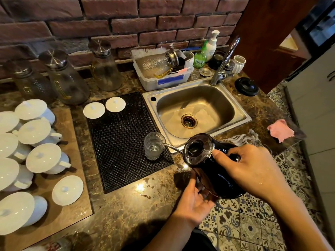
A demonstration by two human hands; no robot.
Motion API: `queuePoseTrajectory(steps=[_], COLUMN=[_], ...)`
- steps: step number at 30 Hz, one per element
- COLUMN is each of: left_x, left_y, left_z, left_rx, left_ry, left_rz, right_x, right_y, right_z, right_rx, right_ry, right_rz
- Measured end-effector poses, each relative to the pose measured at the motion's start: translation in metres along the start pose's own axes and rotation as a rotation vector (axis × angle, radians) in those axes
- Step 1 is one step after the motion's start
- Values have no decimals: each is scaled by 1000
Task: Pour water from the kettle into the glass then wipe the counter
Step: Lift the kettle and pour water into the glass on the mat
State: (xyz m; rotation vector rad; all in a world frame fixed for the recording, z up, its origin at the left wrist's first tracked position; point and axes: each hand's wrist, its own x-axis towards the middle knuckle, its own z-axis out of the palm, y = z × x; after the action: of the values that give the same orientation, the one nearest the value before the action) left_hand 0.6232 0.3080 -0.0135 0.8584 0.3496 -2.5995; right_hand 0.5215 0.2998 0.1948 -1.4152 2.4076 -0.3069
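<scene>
A black kettle [215,171] with a thin curved spout is tipped to the left, its spout tip over the rim of a clear glass [154,145]. The glass stands on the near right corner of a black rubber mat [123,142] and holds a little water. My right hand [253,169] grips the kettle's handle from the right. My left hand [195,200] is cupped palm-up under the kettle's base, touching it. A pink cloth [280,130] lies crumpled on the counter to the right of the sink.
A steel sink [197,109] with a tap sits behind the kettle. White lidded cups [43,158] crowd a board at the left. Glass carafes [67,78] line the brick wall. A dish tub [163,73], soap bottles and a black lid [246,86] stand near the tap.
</scene>
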Motion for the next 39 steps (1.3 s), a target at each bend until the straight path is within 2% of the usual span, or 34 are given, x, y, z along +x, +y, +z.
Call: queuePoseTrajectory(steps=[7,15,25,33,39], left_x=[2,2,-11,-10,-16], left_y=[-5,-7,-6,-7,-2], left_z=[3,12,26,29,36], left_rx=[27,-48,-31,-80,-52], left_ry=[-82,0,-205,-80,-117], left_rz=[37,1,-20,-72,-99], right_x=[4,11,17,18,21], right_y=[-4,-12,-24,-32,-39], right_z=[-9,-16,-21,-23,-25], right_rx=[-44,-100,-205,-231,-264], right_ry=[-14,-6,19,52,65], right_rz=[-11,-19,-49,-73,-108])
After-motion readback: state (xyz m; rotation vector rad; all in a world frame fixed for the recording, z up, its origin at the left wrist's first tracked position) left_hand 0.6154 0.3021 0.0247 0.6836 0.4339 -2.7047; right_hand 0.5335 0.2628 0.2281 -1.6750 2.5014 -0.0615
